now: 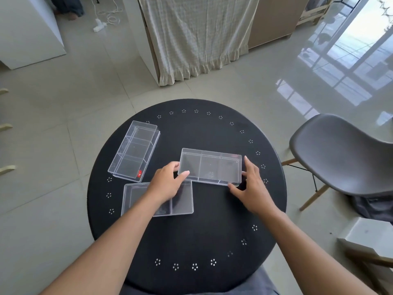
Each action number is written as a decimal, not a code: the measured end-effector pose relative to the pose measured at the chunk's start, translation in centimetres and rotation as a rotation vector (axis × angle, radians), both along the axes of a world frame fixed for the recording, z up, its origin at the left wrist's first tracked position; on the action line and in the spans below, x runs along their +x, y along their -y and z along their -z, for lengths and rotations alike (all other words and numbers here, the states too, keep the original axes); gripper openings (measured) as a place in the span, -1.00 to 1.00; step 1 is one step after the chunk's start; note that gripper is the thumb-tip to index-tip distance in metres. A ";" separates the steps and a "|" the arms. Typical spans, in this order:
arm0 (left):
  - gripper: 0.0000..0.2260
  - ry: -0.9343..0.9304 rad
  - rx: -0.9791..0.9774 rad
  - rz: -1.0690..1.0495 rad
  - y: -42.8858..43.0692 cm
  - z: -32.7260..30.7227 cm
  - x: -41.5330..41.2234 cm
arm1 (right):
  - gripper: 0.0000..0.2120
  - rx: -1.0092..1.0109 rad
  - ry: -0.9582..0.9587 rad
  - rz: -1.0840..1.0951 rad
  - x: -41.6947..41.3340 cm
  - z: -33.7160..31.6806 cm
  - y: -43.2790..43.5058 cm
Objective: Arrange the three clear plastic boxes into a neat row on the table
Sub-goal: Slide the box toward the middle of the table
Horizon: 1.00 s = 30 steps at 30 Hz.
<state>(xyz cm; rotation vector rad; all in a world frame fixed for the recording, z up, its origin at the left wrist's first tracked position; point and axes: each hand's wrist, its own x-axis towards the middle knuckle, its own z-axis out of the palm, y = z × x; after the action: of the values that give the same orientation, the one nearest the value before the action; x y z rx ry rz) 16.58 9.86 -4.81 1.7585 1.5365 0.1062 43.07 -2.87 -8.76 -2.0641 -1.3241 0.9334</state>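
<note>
Nearest us, our forearms reach over the round black table. Our left hand and right hand clamp the short ends of the middle clear box, which sits near the table's centre. At ten o'clock lies the far-left box with a red sticker. At eight o'clock the near box lies partly under our left wrist. At three o'clock stands a grey chair.
</note>
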 end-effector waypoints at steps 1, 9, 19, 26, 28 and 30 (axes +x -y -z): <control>-0.51 -0.006 0.006 0.000 -0.1 -0.1 0.3 | -0.09 0.016 -0.016 0.017 -0.1 0.1 0.3; -0.26 0.157 0.021 -0.037 -1.1 -0.1 0.7 | -0.10 0.130 -0.070 0.159 -0.3 -0.9 0.4; -0.57 0.209 0.115 -0.087 -1.7 -0.9 0.8 | -0.50 0.238 0.158 0.163 1.8 -3.0 0.1; -0.60 0.231 0.079 -0.136 -0.9 -0.3 1.6 | -0.58 0.150 0.249 0.262 1.8 -3.9 -0.6; -0.67 0.200 0.059 -0.127 -0.5 0.3 1.7 | -0.57 0.087 0.249 0.275 1.7 -3.7 -0.5; -0.69 0.164 0.030 -0.119 -0.2 0.6 1.9 | -0.58 0.053 0.233 0.277 1.5 -3.3 -0.4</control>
<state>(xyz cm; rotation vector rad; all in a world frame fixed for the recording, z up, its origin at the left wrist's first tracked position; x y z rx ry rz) 18.43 10.07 -5.40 1.6378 1.5252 0.3257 44.60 -2.42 -5.50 -2.2939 -1.1194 0.5465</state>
